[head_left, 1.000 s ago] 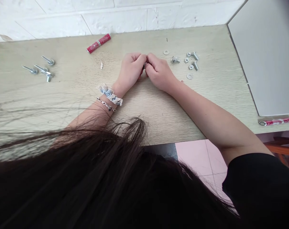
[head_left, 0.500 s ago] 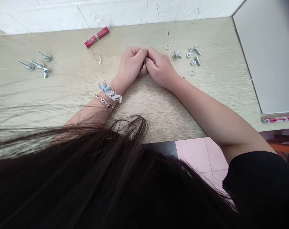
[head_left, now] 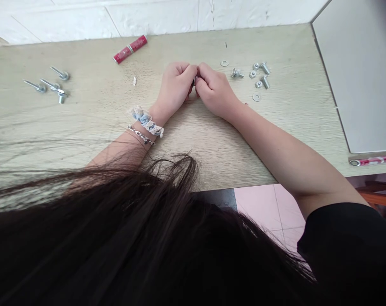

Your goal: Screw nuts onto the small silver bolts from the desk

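Note:
My left hand (head_left: 176, 84) and my right hand (head_left: 214, 88) meet above the wooden tabletop, fingers curled and thumbs close together. Between them shows a sliver of a small, dark, shiny piece (head_left: 194, 80); the fingers cover most of it, so its kind cannot be made out. Nearest my right hand lie a flat washer (head_left: 224, 63) and a small winged metal fastener (head_left: 236, 73). Beyond these are two bolts (head_left: 265, 82), several nuts (head_left: 253, 74) and another washer (head_left: 256, 97).
Several metal fasteners (head_left: 55, 87) lie in a group at the left. A red tube (head_left: 130, 49) rests near the white wall (head_left: 154, 17), above a white scrap (head_left: 134, 80). A pale panel (head_left: 361, 76) stands at the right, with a red-and-silver strip (head_left: 374, 160) below it.
Both hands stay together in nearly the same pose around the small piece. The whole view has shifted very slightly; the loose fasteners have not visibly moved on the table.

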A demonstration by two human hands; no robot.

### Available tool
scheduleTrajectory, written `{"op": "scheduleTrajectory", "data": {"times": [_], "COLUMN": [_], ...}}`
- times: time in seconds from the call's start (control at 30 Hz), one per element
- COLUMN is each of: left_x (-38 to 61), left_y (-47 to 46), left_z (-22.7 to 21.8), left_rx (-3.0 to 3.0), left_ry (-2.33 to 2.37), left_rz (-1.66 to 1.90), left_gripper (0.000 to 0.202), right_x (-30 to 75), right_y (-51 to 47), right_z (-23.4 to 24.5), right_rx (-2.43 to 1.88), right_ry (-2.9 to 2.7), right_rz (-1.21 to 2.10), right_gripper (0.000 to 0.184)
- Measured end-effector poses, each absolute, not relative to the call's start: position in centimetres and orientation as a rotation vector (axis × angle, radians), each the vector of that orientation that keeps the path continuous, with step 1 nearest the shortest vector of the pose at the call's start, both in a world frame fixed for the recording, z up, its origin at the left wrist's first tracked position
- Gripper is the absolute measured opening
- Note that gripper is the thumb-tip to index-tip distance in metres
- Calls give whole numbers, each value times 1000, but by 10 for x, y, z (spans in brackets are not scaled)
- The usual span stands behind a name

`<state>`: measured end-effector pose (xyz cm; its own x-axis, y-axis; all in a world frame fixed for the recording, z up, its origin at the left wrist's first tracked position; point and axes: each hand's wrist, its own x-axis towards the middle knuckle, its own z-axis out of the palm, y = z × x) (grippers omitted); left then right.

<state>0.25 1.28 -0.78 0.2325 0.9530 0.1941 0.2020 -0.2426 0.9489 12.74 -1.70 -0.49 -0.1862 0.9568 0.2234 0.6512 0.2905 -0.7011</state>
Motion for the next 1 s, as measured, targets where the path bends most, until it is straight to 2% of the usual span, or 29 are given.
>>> {"op": "scheduleTrajectory", "data": {"times": [1.0], "left_x": [5], "left_y": [5], "left_z": [4], "left_rx": [1587], "left_ry": [1149], "left_rz": [1061], "left_gripper": [40], "right_x": [129], "right_y": [-19], "right_z": [-3], "right_rx": [-1336], "right_ry": [-1908], "right_rz": [653], "right_gripper": [19]}}
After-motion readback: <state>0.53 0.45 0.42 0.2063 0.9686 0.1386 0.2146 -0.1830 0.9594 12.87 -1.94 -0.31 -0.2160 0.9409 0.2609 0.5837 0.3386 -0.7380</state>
